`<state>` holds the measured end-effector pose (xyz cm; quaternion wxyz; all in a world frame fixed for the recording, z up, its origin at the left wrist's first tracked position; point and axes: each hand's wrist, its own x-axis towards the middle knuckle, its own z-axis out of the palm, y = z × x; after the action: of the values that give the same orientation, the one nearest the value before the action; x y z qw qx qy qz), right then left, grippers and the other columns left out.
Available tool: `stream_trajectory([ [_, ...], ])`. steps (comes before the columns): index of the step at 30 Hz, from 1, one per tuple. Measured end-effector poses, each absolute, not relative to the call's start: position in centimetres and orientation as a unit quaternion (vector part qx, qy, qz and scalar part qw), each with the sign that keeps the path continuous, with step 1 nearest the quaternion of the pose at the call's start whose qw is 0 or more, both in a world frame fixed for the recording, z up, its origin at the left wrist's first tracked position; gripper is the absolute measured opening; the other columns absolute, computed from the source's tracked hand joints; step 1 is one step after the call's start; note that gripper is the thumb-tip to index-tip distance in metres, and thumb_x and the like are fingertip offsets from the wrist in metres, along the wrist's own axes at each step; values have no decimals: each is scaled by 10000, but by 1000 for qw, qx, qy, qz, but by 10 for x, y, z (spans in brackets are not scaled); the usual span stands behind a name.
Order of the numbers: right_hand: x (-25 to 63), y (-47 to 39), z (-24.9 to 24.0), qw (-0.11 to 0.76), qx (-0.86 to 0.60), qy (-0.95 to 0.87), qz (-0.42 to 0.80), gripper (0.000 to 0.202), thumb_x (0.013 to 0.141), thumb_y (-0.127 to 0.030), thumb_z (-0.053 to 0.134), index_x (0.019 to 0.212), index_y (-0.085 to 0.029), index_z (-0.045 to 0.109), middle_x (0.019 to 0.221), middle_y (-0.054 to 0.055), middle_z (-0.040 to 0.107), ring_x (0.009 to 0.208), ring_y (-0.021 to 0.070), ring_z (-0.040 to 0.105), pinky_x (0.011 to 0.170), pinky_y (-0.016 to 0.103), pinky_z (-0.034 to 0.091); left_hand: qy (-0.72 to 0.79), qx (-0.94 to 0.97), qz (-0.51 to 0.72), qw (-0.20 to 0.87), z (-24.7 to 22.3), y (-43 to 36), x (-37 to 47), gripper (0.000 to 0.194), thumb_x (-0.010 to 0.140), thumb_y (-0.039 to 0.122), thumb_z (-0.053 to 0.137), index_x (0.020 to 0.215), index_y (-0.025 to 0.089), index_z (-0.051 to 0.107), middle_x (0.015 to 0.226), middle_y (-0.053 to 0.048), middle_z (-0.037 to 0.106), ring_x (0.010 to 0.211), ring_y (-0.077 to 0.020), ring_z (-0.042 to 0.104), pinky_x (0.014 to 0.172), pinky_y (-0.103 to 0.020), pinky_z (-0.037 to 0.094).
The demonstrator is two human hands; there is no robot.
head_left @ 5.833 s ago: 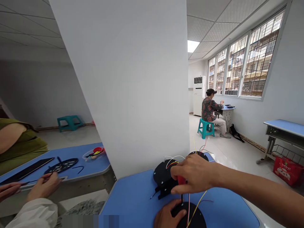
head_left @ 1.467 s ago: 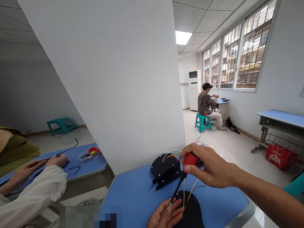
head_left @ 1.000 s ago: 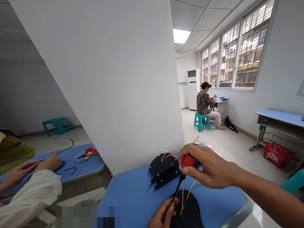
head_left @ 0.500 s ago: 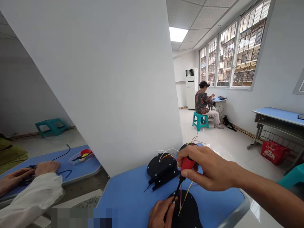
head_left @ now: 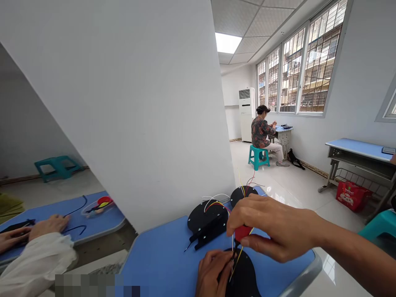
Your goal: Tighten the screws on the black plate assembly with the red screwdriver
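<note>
Strap [head_left: 18, 226], black, lies at far left on the neighbouring desk [head_left: 107, 225], partly covered by a co-worker's hands [head_left: 48, 226]; one wrist wears a white sleeve [head_left: 48, 258]. Behind stands a green stool [head_left: 58, 168]. Two dark strips [head_left: 76, 228] and a clear tray [head_left: 89, 211] holding a red cup [head_left: 104, 200] lie right of those hands. A pale pillar [head_left: 148, 115] rises between that desk and the near desk [head_left: 161, 255].

On the near desk, the left unit [head_left: 206, 218], black and studded with screws, carries white, red and yellow wires [head_left: 213, 203]. The left hand [head_left: 212, 272] rests at the left edge of the near unit [head_left: 246, 274], fingers bent and gathered beside the lower shaft of the screwdriver [head_left: 242, 233]; whether they pinch anything cannot be told. The screwdriver stands slightly tilted over the near unit, its tip hidden by the fingers. The right hand [head_left: 262, 227] has its thumb and fingers closed round the red handle. Wires rise from the near unit beside the shaft. The rear unit [head_left: 241, 194], also wired, sits beyond the right hand, partly hidden by it.

Farther back, a person [head_left: 260, 130] sits on a stool at another desk [head_left: 283, 131]. At far right, a red bag [head_left: 353, 196] stands beneath a blue-topped desk [head_left: 359, 145].
</note>
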<state>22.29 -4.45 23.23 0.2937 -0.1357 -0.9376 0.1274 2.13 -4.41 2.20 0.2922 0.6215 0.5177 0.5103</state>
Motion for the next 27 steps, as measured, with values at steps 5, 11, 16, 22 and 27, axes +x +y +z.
stream_trajectory([
  [5, 224, -42, 226, 254, -184, -942, 115, 181, 922, -99, 463, 1065, -202, 503, 997, 66, 663, 899, 182, 590, 860, 344, 459, 476, 727, 402, 289, 22, -24, 26, 87, 776, 368, 719, 754, 372, 803, 1073, -61, 771, 1147, -383, 528, 1013, -517, 381],
  [11, 219, -27, 207, 190, -222, -953, 80, 215, 901, -74, 488, 1084, -184, 512, 998, 73, 658, 852, 190, 576, 819, 332, 459, 488, 771, 317, 258, 28, -13, 39, 181, 697, 173, 746, 647, 343, 785, 1043, -79, 765, 1167, -408, 554, 1008, -601, 418],
  [16, 218, -18, 199, 170, -242, -953, 72, 209, 903, -84, 516, 1096, -165, 508, 1013, 81, 653, 845, 188, 578, 803, 321, 460, 493, 820, 244, 160, 17, -10, 40, 229, 764, 118, 654, 768, 310, 777, 1244, -53, 698, 1264, -407, 509, 985, -615, 458],
  [22, 218, -16, 202, 157, -256, -952, 66, 216, 910, -93, 534, 1113, -163, 516, 1019, 70, 665, 864, 178, 595, 815, 304, 455, 508, 827, 183, 158, 13, -8, 38, 166, 834, 202, 641, 854, 292, 778, 1293, -60, 673, 1276, -370, 521, 1023, -575, 468],
  [27, 209, -14, 194, 138, -332, -932, -48, 192, 922, -277, 615, 1064, -158, 565, 887, 45, 697, 695, 173, 588, 718, 322, 429, 508, 820, 201, 168, 8, -7, 39, 195, 842, 212, 629, 882, 324, 783, 1292, -49, 678, 1311, -347, 511, 1049, -572, 461],
])
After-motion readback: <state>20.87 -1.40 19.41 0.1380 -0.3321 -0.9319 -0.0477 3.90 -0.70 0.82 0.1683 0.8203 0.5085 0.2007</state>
